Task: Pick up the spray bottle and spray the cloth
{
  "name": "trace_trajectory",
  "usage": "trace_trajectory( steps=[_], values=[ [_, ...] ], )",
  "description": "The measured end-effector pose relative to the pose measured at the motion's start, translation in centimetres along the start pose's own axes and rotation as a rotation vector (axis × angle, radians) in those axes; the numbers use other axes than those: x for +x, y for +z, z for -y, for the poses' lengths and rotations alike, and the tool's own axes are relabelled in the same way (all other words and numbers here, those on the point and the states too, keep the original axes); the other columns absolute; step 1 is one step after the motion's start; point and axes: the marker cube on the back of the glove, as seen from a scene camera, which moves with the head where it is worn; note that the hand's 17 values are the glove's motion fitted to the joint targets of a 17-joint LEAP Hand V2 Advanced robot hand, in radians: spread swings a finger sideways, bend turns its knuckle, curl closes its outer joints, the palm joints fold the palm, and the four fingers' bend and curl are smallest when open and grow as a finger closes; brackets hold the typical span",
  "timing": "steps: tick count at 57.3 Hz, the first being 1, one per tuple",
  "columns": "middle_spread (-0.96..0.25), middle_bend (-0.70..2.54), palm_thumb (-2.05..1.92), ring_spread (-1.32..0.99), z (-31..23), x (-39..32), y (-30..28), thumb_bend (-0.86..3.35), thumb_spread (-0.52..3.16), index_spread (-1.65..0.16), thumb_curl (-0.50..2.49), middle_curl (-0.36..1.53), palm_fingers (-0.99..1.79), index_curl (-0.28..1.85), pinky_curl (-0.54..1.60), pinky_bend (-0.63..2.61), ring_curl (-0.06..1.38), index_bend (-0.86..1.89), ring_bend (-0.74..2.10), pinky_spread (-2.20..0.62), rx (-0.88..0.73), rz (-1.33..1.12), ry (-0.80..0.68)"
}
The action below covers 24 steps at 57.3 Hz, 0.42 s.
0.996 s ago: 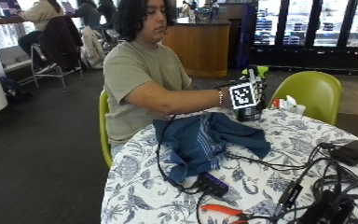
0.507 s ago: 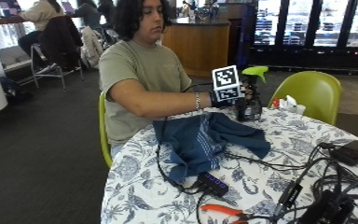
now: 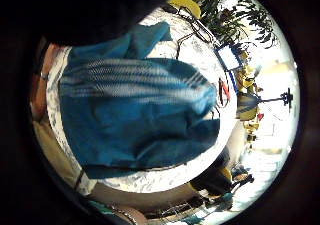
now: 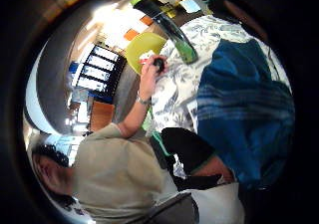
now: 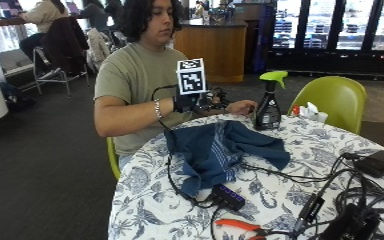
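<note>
Floral-patterned tabletop [image 5: 179,200] carries, nearest the viewer, orange pliers [image 5: 242,226] and a tangle of black cables [image 5: 325,200], then the blue striped cloth [image 5: 222,147] lying rumpled at mid-table. Above the cloth's far edge hangs the gloved right hand [image 5: 191,101], its finger posture not discernible and nothing visibly held, while the spray bottle [image 5: 269,102] stands upright beyond on the tabletop beside the bare left hand [image 5: 240,106]. Assessed risk: reaching across could snag the glove's lead or tip the tall bottle.
</note>
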Motion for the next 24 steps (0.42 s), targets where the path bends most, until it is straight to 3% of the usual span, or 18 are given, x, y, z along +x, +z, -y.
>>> trace_trajectory(
  steps=[9,24],
  values=[
    [-0.07,0.28,0.39,-0.11,-4.3,-1.0,-0.9,-0.04,1.03,-0.41,0.36,0.38,0.36,0.27,0.3,0.18,0.35,0.12,0.33,0.21,-0.002,-0.045,-0.038],
    [-0.06,0.31,0.39,-0.11,-7.7,-2.1,-2.0,-0.03,1.03,-0.42,0.34,0.39,0.39,0.23,0.3,0.18,0.36,0.11,0.4,0.2,0.098,-0.027,0.025]
  ],
)
